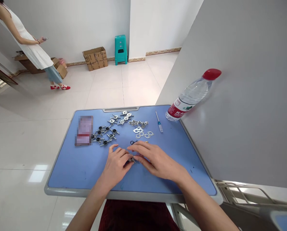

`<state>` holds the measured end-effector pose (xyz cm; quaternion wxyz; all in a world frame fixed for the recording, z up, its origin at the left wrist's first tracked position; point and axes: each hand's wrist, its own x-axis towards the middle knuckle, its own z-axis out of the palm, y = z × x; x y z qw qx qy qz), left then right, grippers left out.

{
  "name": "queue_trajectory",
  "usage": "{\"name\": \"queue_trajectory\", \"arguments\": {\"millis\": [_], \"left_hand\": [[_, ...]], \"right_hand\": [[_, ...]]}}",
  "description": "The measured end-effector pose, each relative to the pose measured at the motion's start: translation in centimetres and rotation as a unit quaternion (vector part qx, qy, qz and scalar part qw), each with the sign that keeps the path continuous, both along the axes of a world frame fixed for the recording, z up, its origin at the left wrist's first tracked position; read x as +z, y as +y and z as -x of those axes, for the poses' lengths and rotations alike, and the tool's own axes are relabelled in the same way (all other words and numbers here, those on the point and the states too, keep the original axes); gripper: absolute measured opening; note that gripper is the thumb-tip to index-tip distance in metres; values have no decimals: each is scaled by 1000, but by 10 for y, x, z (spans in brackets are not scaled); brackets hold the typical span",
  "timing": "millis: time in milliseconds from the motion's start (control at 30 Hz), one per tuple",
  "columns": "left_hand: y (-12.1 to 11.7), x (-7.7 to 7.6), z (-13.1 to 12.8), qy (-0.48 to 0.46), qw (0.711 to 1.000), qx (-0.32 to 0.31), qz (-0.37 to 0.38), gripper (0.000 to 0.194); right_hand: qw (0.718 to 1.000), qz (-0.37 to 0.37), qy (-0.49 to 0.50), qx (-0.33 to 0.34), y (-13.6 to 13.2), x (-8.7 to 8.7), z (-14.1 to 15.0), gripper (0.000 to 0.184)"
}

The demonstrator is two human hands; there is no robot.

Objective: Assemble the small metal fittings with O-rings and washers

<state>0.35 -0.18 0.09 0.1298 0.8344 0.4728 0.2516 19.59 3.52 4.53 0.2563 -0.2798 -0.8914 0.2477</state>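
Near the front middle of the blue desk, my left hand [117, 164] is closed on a small metal fitting [132, 159], gripping it between thumb and fingers. The thumb and fingertips of my right hand [159, 160] close on the same fitting from the other side. Fingers cover much of it. Just beyond my hands lie black rubber rings [132, 142] and a small brass-coloured piece [146, 141], partly hidden. Flat metal gaskets [147, 136] are scattered farther off. Several similar fittings with round black faces [105, 142] sit to the left.
More metal fittings [121, 122] and a row of metal pieces [138, 123] lie toward the back. A blue-handled screwdriver [160, 126] and a large water bottle [185, 101] are at right. A blurred flat item [84, 130] lies left. Beyond stand a person [29, 41], a carton [95, 59] and green stools [120, 49].
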Motion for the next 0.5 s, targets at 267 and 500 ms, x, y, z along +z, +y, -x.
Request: {"name": "queue_trajectory", "arguments": {"millis": [267, 500], "left_hand": [[0, 2, 0, 4, 1000, 0, 6, 9], [0, 3, -2, 22, 999, 15, -17, 6]], "right_hand": [[996, 9, 79, -44, 0, -3, -1, 19], [997, 59, -25, -35, 2, -1, -5, 11]]}}
